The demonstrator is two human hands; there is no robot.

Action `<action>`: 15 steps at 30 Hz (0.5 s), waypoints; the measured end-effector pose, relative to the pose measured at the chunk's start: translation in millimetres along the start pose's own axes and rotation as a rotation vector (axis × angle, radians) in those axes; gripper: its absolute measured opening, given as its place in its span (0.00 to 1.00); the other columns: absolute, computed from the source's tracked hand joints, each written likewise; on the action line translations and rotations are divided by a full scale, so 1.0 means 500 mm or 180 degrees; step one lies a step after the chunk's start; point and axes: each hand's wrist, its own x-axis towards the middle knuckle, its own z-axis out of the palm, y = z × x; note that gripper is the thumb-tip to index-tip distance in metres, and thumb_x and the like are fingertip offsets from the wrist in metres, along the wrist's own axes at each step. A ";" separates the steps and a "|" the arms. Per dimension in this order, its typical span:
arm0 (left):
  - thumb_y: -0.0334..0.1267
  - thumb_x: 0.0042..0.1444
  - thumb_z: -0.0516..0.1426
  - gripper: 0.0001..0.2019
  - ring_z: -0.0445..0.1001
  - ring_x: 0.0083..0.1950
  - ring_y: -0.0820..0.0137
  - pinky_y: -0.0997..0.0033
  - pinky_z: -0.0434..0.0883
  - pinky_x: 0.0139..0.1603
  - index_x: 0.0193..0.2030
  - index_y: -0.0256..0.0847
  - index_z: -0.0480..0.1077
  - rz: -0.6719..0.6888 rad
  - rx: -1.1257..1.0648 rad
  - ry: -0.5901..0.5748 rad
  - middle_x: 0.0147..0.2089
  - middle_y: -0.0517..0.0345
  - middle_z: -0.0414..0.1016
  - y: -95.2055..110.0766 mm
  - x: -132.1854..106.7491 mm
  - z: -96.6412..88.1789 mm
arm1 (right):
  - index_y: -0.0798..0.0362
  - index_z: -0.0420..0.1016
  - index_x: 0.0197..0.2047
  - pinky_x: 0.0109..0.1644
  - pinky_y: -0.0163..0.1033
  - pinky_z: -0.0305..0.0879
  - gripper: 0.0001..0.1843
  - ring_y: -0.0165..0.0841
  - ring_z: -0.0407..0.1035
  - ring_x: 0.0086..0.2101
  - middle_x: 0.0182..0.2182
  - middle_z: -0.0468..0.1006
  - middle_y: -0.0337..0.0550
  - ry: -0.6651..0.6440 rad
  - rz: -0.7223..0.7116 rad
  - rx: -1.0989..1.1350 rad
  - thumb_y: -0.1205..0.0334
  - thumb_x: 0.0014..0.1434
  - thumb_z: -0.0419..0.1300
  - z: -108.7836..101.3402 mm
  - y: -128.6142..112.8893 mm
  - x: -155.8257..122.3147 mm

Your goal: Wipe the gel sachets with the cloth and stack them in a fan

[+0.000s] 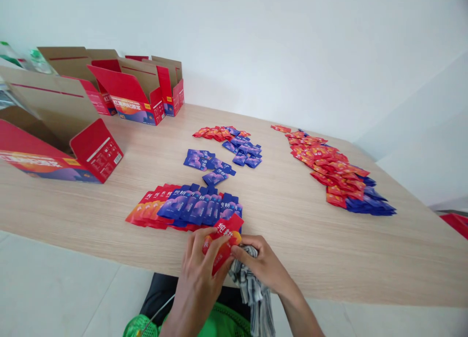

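At the table's front edge, my left hand (203, 261) is closed on a red pouch (227, 227) with an orange circle and white lettering. My right hand (265, 261) grips a grey striped cloth (252, 278), its thumb at the pouch's right edge. The cloth hangs down past the table edge. Just beyond my hands lies an overlapping row of pouches, with red pouches (148, 208) on the left and blue pouches (199, 205) on the right. The pouch in my hands covers part of that row's right end.
Farther back lie loose blue pouches (208, 164) and a small mixed group (243, 144). A long pile of red and blue pouches (325, 166) spreads at the right. Several open red cartons (133, 96) stand at the left. Below the table edge is a green basket (223, 322).
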 end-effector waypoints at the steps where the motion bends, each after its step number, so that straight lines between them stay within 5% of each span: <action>1: 0.41 0.73 0.60 0.16 0.74 0.61 0.53 0.49 0.80 0.60 0.65 0.54 0.73 0.0032 0.0079 0.0000 0.62 0.48 0.72 -0.001 0.002 -0.005 | 0.51 0.91 0.41 0.46 0.41 0.76 0.25 0.42 0.81 0.38 0.35 0.89 0.42 -0.0093 0.0030 0.0018 0.37 0.67 0.67 -0.003 0.001 0.009; 6: 0.43 0.74 0.60 0.23 0.75 0.67 0.55 0.50 0.80 0.64 0.73 0.55 0.67 -0.0014 -0.0093 -0.0208 0.69 0.47 0.69 -0.023 0.008 -0.041 | 0.50 0.90 0.41 0.56 0.48 0.75 0.27 0.46 0.82 0.44 0.38 0.89 0.44 -0.0086 0.0185 0.0005 0.32 0.62 0.69 -0.033 -0.003 0.066; 10: 0.40 0.75 0.58 0.22 0.77 0.68 0.56 0.52 0.81 0.65 0.73 0.53 0.66 0.0387 -0.0097 -0.0171 0.69 0.47 0.72 -0.075 0.031 -0.055 | 0.50 0.88 0.42 0.59 0.52 0.75 0.37 0.48 0.82 0.48 0.40 0.89 0.47 -0.0310 0.0677 -0.0265 0.22 0.56 0.65 -0.053 -0.012 0.152; 15: 0.26 0.74 0.54 0.20 0.76 0.69 0.57 0.54 0.81 0.65 0.65 0.48 0.74 0.0921 0.0283 0.0257 0.64 0.46 0.78 -0.149 0.081 -0.053 | 0.54 0.85 0.35 0.48 0.47 0.76 0.26 0.45 0.80 0.39 0.31 0.87 0.45 -0.0785 0.0911 -0.0838 0.36 0.62 0.70 -0.046 -0.014 0.283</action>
